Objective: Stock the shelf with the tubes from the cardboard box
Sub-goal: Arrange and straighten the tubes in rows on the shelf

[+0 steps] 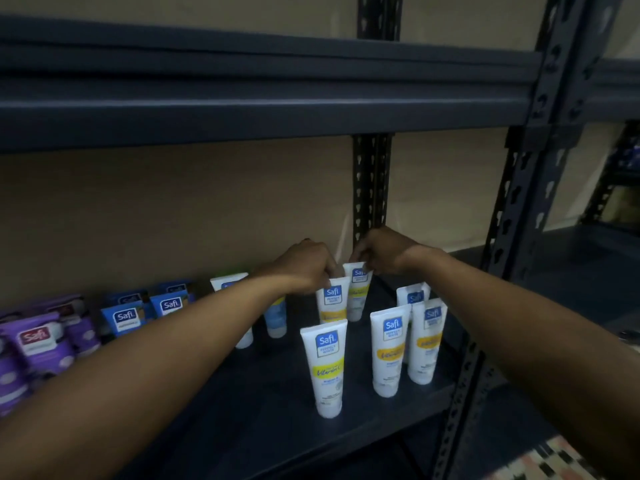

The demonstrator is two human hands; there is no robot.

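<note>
White tubes with yellow bands stand cap-down on the dark shelf point(263, 420). My left hand point(306, 265) pinches the top edge of one white tube point(332, 303) in the back row. Just right of it, my right hand point(381, 252) grips the top of another white tube point(358, 292). A front tube point(327, 367) stands alone near the shelf edge. Two more tubes point(389, 348) point(426, 341) stand to its right, and one point(410, 297) behind them. The cardboard box is out of view.
Blue-labelled tubes point(275, 317) and blue packs point(124, 317) stand left of the white tubes, purple packs point(41, 341) at far left. An upper shelf beam point(263, 109) runs overhead. Slotted uprights point(509, 237) bound the right side. Tiled floor point(550, 462) shows at bottom right.
</note>
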